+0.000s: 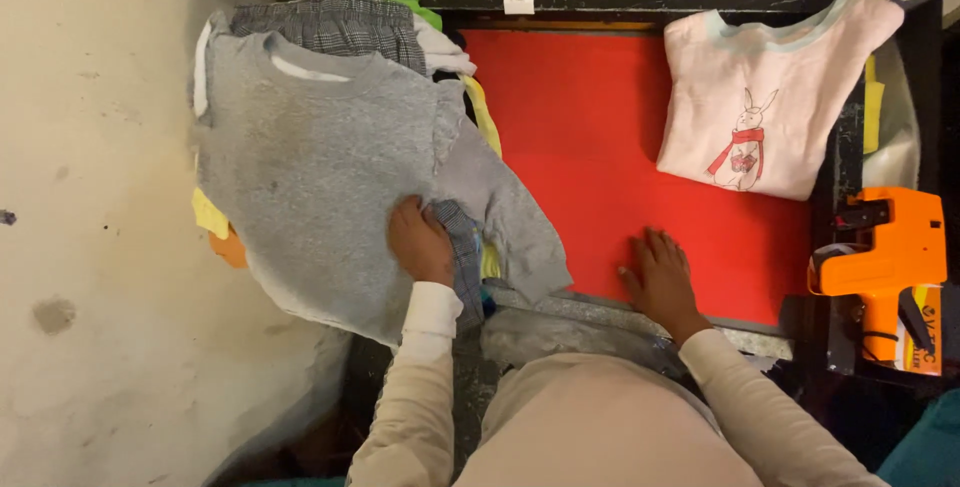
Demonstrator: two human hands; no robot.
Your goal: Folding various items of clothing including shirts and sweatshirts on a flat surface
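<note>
A pink top [755, 97] with a rabbit drawing already lies flat at two o'clock on the red mat [580, 147], which suggests that one piece is dealt with. A pile of clothes [340, 22] sits at ten o'clock, off the mat's left edge, and seems untouched. On top of it, hanging over the mat's edge, is a grey sweatshirt [320, 167], by the look of it the piece now in hand.

The left hand [420, 242], at seven o'clock from the mat's middle, curls its fingers into the sweatshirt's lower hem; whether it truly pinches the cloth I cannot tell. The right hand [660, 277] lies open and flat, fingers spread, on the mat's near edge at five o'clock, holding nothing. An orange price gun [885, 257] rests at four o'clock, beyond the mat.
</note>
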